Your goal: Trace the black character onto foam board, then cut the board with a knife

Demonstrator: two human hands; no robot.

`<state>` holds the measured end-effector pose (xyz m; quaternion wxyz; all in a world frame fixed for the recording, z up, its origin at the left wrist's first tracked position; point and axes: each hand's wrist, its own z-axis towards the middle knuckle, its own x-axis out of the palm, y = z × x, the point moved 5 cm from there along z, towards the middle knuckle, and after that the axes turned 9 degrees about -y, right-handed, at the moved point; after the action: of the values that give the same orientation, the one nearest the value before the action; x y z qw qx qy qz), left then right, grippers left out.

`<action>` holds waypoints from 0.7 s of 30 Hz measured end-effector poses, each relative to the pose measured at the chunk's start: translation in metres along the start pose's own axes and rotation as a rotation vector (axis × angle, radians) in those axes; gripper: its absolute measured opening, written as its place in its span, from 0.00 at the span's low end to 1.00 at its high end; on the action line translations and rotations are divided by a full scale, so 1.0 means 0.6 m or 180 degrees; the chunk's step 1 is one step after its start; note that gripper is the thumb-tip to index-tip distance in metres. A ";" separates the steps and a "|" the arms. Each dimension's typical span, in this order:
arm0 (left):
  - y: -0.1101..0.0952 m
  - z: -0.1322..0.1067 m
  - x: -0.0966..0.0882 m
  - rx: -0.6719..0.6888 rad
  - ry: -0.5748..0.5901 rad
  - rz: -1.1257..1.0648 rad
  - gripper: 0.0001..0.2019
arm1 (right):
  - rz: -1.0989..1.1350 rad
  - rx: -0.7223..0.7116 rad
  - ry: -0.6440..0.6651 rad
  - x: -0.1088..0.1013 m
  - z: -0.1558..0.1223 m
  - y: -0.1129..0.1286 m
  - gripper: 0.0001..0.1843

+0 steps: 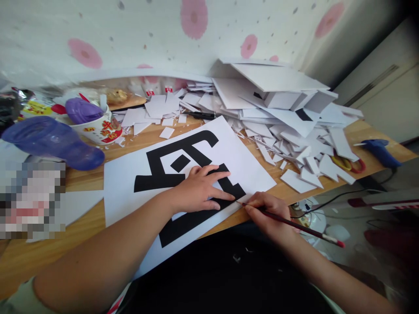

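A large white sheet [121,205] lies at an angle on the wooden table, its near edge reaching past the table's front. On it is a bold black character shape [157,165]; whether printed or a laid cut-out, I cannot tell. My left hand [199,187] rests flat on the shape with its fingers spread. In my right hand [270,211] is a dark red pencil [294,225] with a pink eraser end, held in a writing grip. The pencil's tip touches the sheet at the shape's lower right edge, close to my left fingertips.
Many white board scraps [294,150] are heaped at the right and back. Larger boards [278,78] stack behind them. Scissors [358,165] and a blue glue gun [379,150] lie far right. A paper noodle cup [108,128] and a purple-blue plastic item [55,139] stand left.
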<state>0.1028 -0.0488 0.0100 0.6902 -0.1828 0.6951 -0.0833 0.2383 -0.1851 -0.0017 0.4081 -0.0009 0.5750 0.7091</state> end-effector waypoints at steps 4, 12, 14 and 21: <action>-0.001 0.000 -0.001 -0.0020 -0.0007 -0.0003 0.20 | 0.0011 -0.0018 -0.0066 -0.001 0.002 0.002 0.07; 0.000 0.000 -0.001 0.0009 -0.0020 -0.0010 0.20 | -0.0002 -0.0142 0.0018 -0.005 0.009 0.003 0.07; 0.000 0.001 0.000 0.0004 -0.0026 -0.0019 0.20 | -0.0010 -0.0093 0.0008 -0.007 0.010 -0.002 0.07; -0.002 0.001 -0.003 -0.0030 0.0004 -0.0010 0.21 | 0.0171 0.0233 0.0091 -0.007 0.012 -0.021 0.07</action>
<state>0.1037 -0.0489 0.0121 0.6888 -0.1872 0.6957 -0.0811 0.2515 -0.1818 -0.0074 0.3804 0.0194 0.6061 0.6983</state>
